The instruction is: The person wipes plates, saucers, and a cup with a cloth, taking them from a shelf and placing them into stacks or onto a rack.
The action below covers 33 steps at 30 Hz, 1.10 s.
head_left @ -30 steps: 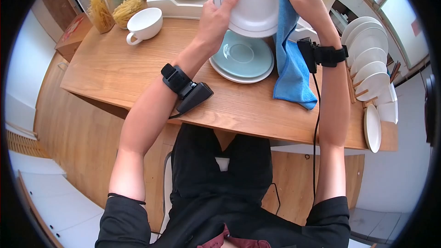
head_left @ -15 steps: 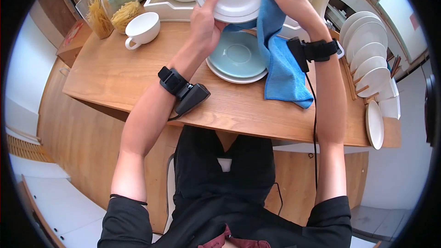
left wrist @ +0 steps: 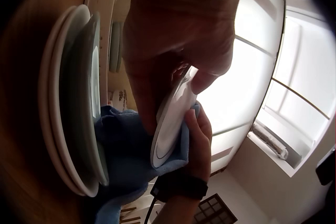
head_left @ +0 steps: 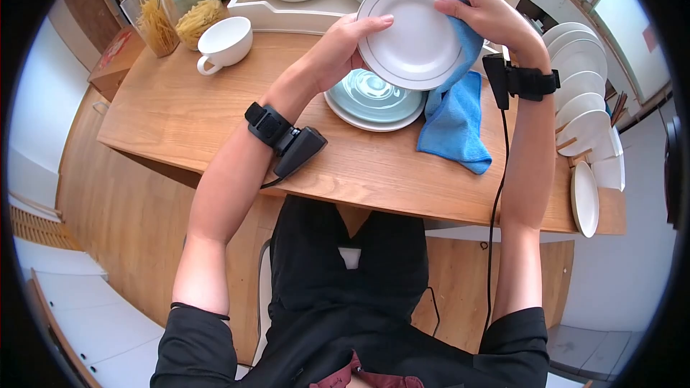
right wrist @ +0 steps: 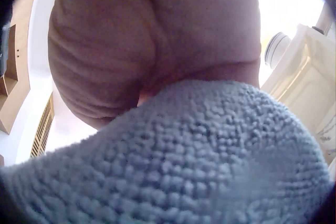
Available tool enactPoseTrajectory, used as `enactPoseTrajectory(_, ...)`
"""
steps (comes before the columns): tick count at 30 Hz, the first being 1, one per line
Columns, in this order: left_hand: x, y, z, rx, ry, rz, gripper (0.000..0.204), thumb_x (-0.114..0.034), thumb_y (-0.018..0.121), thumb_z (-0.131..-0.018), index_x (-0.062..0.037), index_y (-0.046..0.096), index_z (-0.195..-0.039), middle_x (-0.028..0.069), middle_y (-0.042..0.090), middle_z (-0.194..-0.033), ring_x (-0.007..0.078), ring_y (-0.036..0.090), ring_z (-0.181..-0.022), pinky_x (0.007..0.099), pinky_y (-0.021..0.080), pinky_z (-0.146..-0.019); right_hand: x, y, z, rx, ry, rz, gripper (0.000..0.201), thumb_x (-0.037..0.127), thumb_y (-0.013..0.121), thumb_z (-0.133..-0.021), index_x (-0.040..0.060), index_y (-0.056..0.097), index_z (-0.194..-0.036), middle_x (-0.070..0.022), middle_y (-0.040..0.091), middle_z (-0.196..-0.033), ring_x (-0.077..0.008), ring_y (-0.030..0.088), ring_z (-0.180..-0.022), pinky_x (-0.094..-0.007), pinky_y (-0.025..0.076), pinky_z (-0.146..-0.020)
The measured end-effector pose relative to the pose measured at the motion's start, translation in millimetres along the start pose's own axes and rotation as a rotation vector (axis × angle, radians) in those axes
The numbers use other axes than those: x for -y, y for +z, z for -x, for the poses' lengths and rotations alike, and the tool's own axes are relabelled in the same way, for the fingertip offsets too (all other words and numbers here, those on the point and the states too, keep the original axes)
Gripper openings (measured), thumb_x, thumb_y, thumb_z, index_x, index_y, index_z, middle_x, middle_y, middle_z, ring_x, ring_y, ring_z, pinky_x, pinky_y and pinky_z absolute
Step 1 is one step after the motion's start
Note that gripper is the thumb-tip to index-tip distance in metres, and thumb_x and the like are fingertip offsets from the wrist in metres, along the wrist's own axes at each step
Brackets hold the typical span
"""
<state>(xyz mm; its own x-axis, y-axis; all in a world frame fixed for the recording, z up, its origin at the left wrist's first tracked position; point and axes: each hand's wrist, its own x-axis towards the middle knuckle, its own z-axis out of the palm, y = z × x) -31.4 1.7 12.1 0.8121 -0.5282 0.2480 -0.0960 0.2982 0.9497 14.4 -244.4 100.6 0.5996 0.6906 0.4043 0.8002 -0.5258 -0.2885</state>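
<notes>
A white plate (head_left: 411,36) with thin grey rings is held up over the table, tilted toward the head camera. My left hand (head_left: 343,47) grips its left edge, thumb on the upper face. At the right edge my right hand (head_left: 490,16) pinches the rim through a blue cloth (head_left: 454,129), whose loose end hangs down onto the table. In the right wrist view the cloth's knobbly weave (right wrist: 210,150) fills the lower part, below the palm. Beneath the held plate sits a pale blue-green plate (head_left: 374,100), stacked on white plates (left wrist: 50,98).
A white cup (head_left: 226,42) stands at the left, beside glass jars of pasta (head_left: 195,21). A cream shelf unit (head_left: 280,18) with stacked dishes is at the back. Along the right, several white plates (head_left: 578,90) stand in a wooden rack; an oval dish (head_left: 586,200) leans near the table edge.
The held plate first shifted left, then came back right and lower, nearer my body. Both hands and the cloth moved with it. Green bowls on the shelf now show behind it.
</notes>
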Motion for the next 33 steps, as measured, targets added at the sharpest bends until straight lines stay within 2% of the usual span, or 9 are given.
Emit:
enactPoseTrajectory(3,4.8,5.5,-1.8,-0.126,0.06,-0.005,0.05,-0.033,0.056,-0.096,0.0054,0.048,-0.125,0.0147,0.062,-0.111,0.019,0.067,-0.097,0.0323,0.058,-0.082,4.8,0.1,-3.9,0.013,0.005,0.061,0.036,0.031,0.06,-0.095,0.0033,0.06,-0.118,-0.0127,0.066,-0.101,-0.0225,0.064,-0.089,-0.0303,0.05,-0.085)
enactPoseTrajectory(6,4.9,6.9,-3.3,-0.179,0.134,0.118,0.044,-0.03,0.052,-0.099,0.004,0.048,-0.125,0.0146,0.063,-0.112,0.0188,0.067,-0.096,0.0321,0.058,-0.081,18.8,5.6,-8.1,-0.095,0.127,-0.065,0.039,0.033,0.059,-0.096,0.0022,0.056,-0.119,-0.0081,0.063,-0.099,-0.0141,0.059,-0.092,-0.026,0.048,-0.084)
enactPoseTrajectory(8,7.2,5.2,-7.1,-0.334,0.216,0.189,0.04,-0.029,0.05,-0.1,0.0034,0.048,-0.123,0.0152,0.063,-0.113,0.0193,0.067,-0.097,0.0331,0.059,-0.08,27.1,8.8,-10.2,-0.184,0.055,-0.021,0.03,0.011,0.065,-0.088,-0.0014,0.055,-0.114,-0.0162,0.065,-0.097,-0.0214,0.062,-0.09,-0.032,0.05,-0.079)
enactPoseTrajectory(9,6.4,1.1,-8.1,-0.323,0.235,0.205,0.039,-0.029,0.049,-0.1,0.0032,0.048,-0.122,0.0153,0.063,-0.113,0.0204,0.067,-0.097,0.0347,0.06,-0.08,13.9,16.4,-10.1,-0.142,0.079,-0.082,0.043,0.035,0.059,-0.096,0.0018,0.055,-0.123,-0.0092,0.063,-0.105,-0.0149,0.059,-0.096,-0.0265,0.047,-0.087)
enactPoseTrajectory(15,6.2,-10.2,-9.7,-0.474,0.299,0.283,0.04,-0.026,0.049,-0.1,0.0012,0.044,-0.129,0.0142,0.061,-0.118,0.022,0.066,-0.102,0.0362,0.059,-0.083,-0.7,12.2,-3.7,0.003,0.055,-0.046,0.039,0.035,0.06,-0.094,0.0049,0.06,-0.12,-0.0137,0.065,-0.107,-0.0242,0.064,-0.094,-0.0313,0.052,-0.085)
enactPoseTrajectory(22,7.5,-9.9,-9.4,-0.47,0.279,0.266,0.042,-0.028,0.048,-0.1,0.0023,0.043,-0.129,0.0153,0.061,-0.118,0.0223,0.066,-0.102,0.0368,0.059,-0.083,-3.5,-17.8,4.4,-0.161,0.152,-0.029,0.034,0.028,0.062,-0.093,0.0106,0.061,-0.122,-0.0094,0.063,-0.109,-0.02,0.061,-0.1,-0.0309,0.05,-0.086)
enactPoseTrajectory(25,8.3,-5.1,-9.6,-0.375,0.191,0.221,0.044,-0.03,0.045,-0.102,0.0034,0.042,-0.13,0.0176,0.06,-0.12,0.0241,0.065,-0.105,0.0395,0.059,-0.088,23.3,-19.5,2.0,-0.445,0.405,-0.264,0.049,0.006,0.072,-0.081,0.0002,0.049,-0.123,-0.0167,0.065,-0.099,-0.0211,0.065,-0.086,-0.0307,0.054,-0.069)
enactPoseTrajectory(31,10.3,1.6,-10.1,-0.302,0.129,0.132,0.049,-0.035,0.041,-0.103,0.0044,0.039,-0.132,0.02,0.057,-0.123,0.0265,0.064,-0.108,0.0418,0.057,-0.091,10.7,-4.6,-8.3,-0.675,0.399,-0.044,0.043,0.011,0.076,-0.079,-0.0011,0.054,-0.114,-0.0147,0.065,-0.091,-0.0201,0.065,-0.082,-0.0305,0.054,-0.069)
enactPoseTrajectory(33,10.0,3.4,-10.4,-0.26,0.141,0.136,0.052,-0.038,0.039,-0.103,0.0051,0.038,-0.132,0.0202,0.057,-0.123,0.0269,0.063,-0.109,0.0425,0.057,-0.091,9.4,8.4,-14.5,-0.615,0.334,-0.068,0.038,0.011,0.076,-0.079,-0.0011,0.056,-0.11,-0.0147,0.065,-0.091,-0.0199,0.064,-0.082,-0.0303,0.054,-0.069)
